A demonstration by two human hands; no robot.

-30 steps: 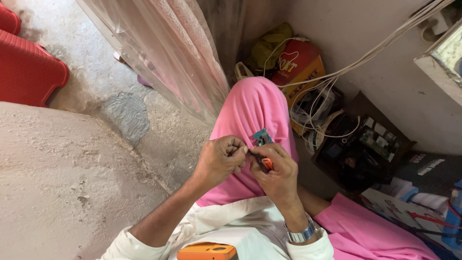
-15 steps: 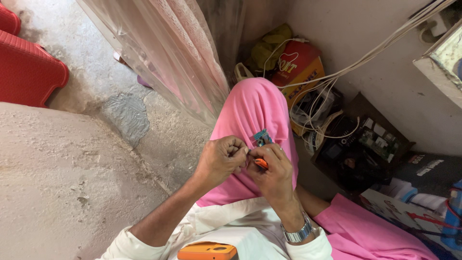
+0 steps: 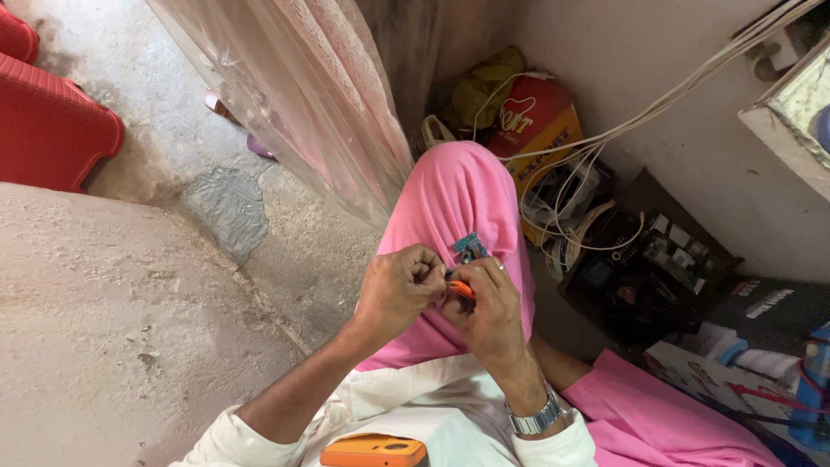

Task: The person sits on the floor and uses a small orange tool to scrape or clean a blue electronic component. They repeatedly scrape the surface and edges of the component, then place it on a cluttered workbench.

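Your raised knee in pink cloth [image 3: 458, 199] fills the middle of the view and carries everything you are working on; both hands sit over its near slope, just above your lap. To the left lies the rough concrete floor [image 3: 112, 329], with a red plastic chair [image 3: 52, 130] at its far left edge and a sheer curtain [image 3: 303, 95] hanging beside the knee. To the right, against the wall, a yellow and red bag [image 3: 532, 121] stands among loose white cables [image 3: 596, 147], with a dark box of parts [image 3: 657, 268] below it. An orange case [image 3: 373, 451] rests at the bottom edge, on your lap.

Your left hand [image 3: 399, 290] is curled almost into a fist, its fingertips pressed together toward your right hand; what they pinch is too small to tell. Your right hand [image 3: 489, 303] wraps around an orange-handled tool [image 3: 462, 289], and its upper fingers hold a small blue part [image 3: 469, 249] that pokes up above the knuckles. A metal watch [image 3: 538, 419] sits on that wrist.

Against the picture from a second ago, very little has moved. The blue part is in the same place on the knee, and both hands have kept their grips. The left hand has closed in slightly toward the tool tip, so the two hands now touch. I read that as fine work going on at one spot, with no change of hold.
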